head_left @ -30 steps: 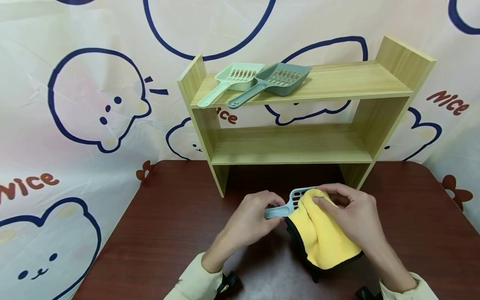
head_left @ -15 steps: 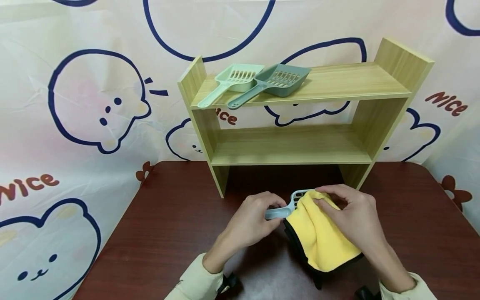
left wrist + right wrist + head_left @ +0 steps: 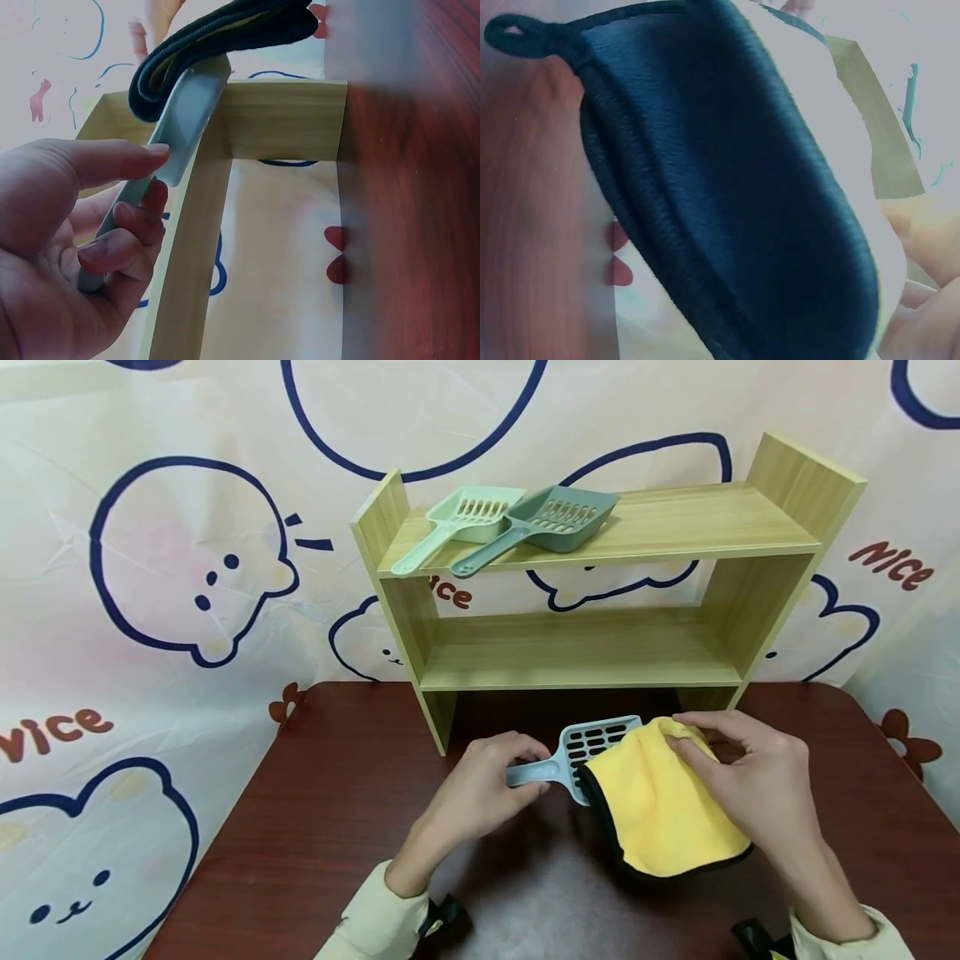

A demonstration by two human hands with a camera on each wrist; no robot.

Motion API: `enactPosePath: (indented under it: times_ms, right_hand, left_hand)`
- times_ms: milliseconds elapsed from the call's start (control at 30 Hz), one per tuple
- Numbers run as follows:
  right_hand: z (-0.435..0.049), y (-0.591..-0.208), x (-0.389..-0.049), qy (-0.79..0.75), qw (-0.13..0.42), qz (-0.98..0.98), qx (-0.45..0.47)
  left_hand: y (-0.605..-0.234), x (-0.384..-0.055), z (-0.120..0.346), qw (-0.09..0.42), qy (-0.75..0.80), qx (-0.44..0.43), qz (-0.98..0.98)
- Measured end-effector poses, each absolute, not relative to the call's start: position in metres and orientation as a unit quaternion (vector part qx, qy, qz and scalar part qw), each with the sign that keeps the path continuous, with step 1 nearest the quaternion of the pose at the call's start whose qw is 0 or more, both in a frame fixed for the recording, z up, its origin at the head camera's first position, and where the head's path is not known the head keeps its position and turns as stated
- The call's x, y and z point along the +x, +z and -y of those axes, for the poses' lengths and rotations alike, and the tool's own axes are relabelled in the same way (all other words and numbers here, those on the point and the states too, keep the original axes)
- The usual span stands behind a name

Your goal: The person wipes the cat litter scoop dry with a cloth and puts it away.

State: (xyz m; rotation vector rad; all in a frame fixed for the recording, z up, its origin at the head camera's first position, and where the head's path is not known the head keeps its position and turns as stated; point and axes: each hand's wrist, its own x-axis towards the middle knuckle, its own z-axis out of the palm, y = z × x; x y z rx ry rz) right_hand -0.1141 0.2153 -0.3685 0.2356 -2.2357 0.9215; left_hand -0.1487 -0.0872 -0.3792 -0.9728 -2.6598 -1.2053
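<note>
My left hand (image 3: pixel 480 785) grips the handle of a light blue slotted litter scoop (image 3: pixel 552 770), held above the table. In the left wrist view, thumb and curled fingers close round the scoop's handle (image 3: pixel 133 193). A yellow cloth (image 3: pixel 667 806) with black edging drapes over the right part of the scoop and hides it. My right hand (image 3: pixel 768 781) pinches the cloth's upper edge between thumb and fingers. The right wrist view shows the cloth's dark underside (image 3: pixel 727 172) and a small hanging loop (image 3: pixel 514 36) at its corner.
A light wooden shelf (image 3: pixel 585 652) stands on the dark red-brown table (image 3: pixel 330 802). On its top board lie a pale green litter scoop (image 3: pixel 471 514) and a darker grey-green one (image 3: pixel 564 520), side by side, handles toward the front. A printed curtain (image 3: pixel 210 710) hangs behind.
My left hand has drawn the scoop slightly left and up. My right hand has moved right with the cloth, so more of the scoop's slotted part shows.
</note>
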Motion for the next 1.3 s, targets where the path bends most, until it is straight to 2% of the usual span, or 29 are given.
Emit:
enactPosePath:
  times_ms: [300, 800, 1300]
  right_hand:
    - [-0.218, -0.368, -0.114, 0.377, 0.301, 0.873, 0.065]
    - [-0.208, -0.378, -0.116, 0.371, 0.315, 0.867, 0.109]
    - [-0.188, -0.390, -0.114, 0.361, 0.291, 0.874, 0.146]
  left_hand:
    - [-0.379, -0.153, 0.095, 0.029, -0.400, -0.338, 0.851]
    - [-0.381, -0.151, 0.091, 0.016, -0.395, -0.341, 0.853]
    - [-0.388, -0.144, 0.079, 0.006, -0.384, -0.334, 0.861]
